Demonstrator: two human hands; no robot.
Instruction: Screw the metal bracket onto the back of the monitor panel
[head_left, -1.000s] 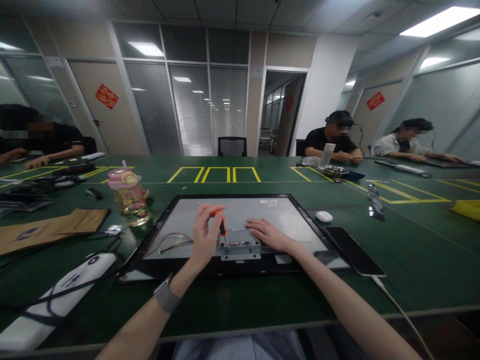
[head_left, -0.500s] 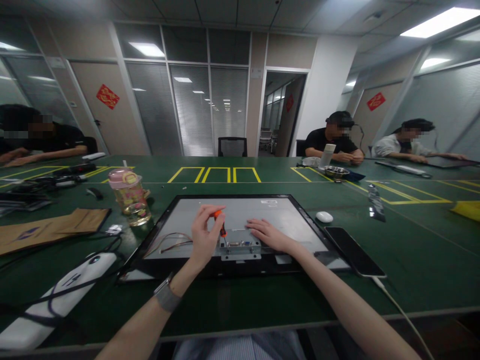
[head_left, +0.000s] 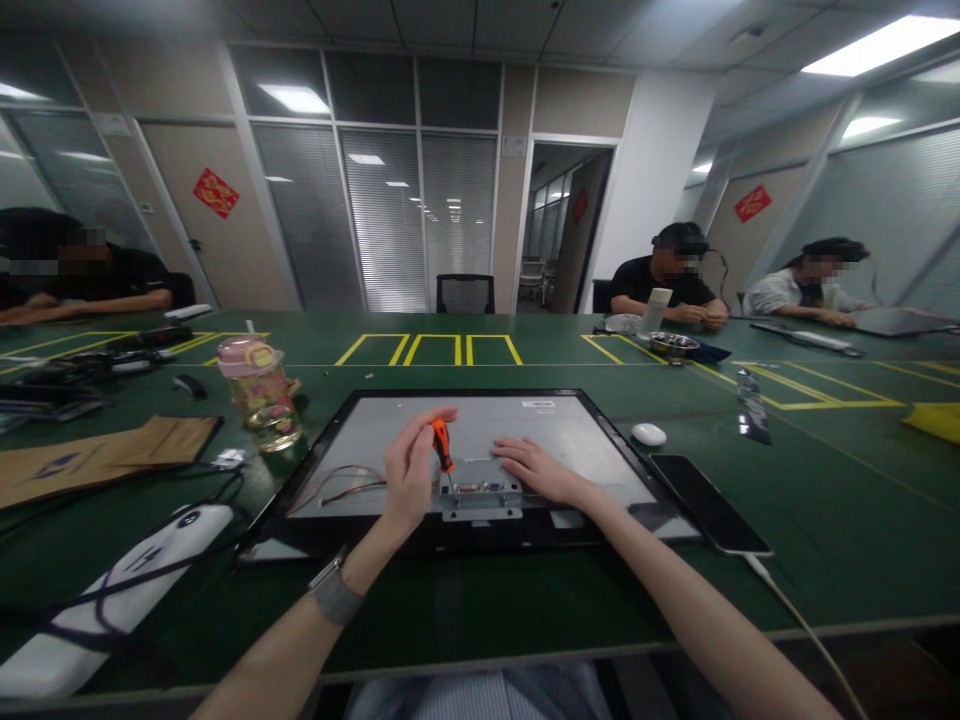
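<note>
A flat display panel [head_left: 442,425] lies back side up on the green table, with a metal bracket [head_left: 481,514] holding several connector ports near its front edge. My left hand [head_left: 411,465] has its fingers around the top of an orange and black screwdriver [head_left: 444,447]. The screwdriver leans slightly, its tip down at the bracket's left end; the screw under it is too small to make out. Flat on the panel beside the bracket, my right hand [head_left: 536,468] rests with fingers stretched out. Thin wires [head_left: 349,482] run across the panel left of my left hand.
A pink-lidded bottle [head_left: 259,390], a cardboard piece [head_left: 112,455] and a white device with a black cord [head_left: 127,590] lie to the left. On the right are a white earbud case [head_left: 649,434] and a cabled phone [head_left: 709,500]. Other people sit across the table.
My left fingers have shifted on the screwdriver, baring more of its orange handle. My right hand stays in place. At the far right, a person's panel has changed its tilt.
</note>
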